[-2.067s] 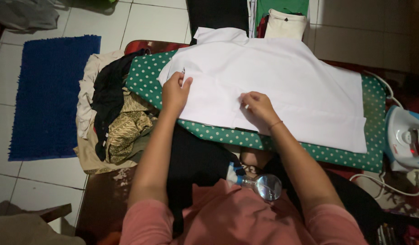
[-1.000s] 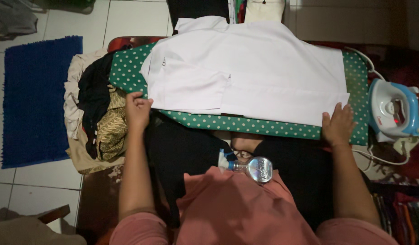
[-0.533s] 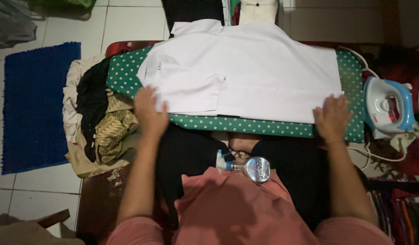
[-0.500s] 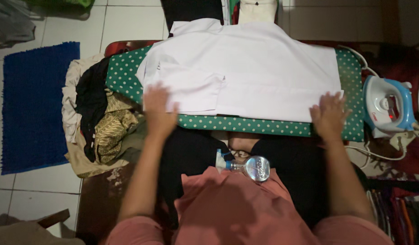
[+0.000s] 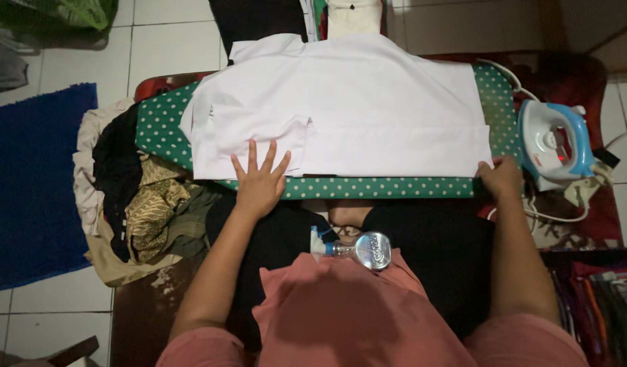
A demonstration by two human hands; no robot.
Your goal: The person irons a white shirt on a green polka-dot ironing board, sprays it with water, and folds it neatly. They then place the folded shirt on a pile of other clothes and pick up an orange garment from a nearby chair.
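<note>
A white shirt lies spread flat on a green ironing board with white dots. My left hand rests palm down with fingers spread on the shirt's near left edge, below its folded sleeve. My right hand is closed on the shirt's near right corner at the board's edge. A clear plastic spray bottle lies in my lap against my pink top.
A white and blue iron stands to the right of the board, its white cord trailing beside it. A pile of dark and patterned clothes lies left of the board. A blue mat covers the tiled floor at far left.
My left hand moved right along the near edge and spread flat on the shirt. My right hand closed on the right corner. The view shifted a little.
</note>
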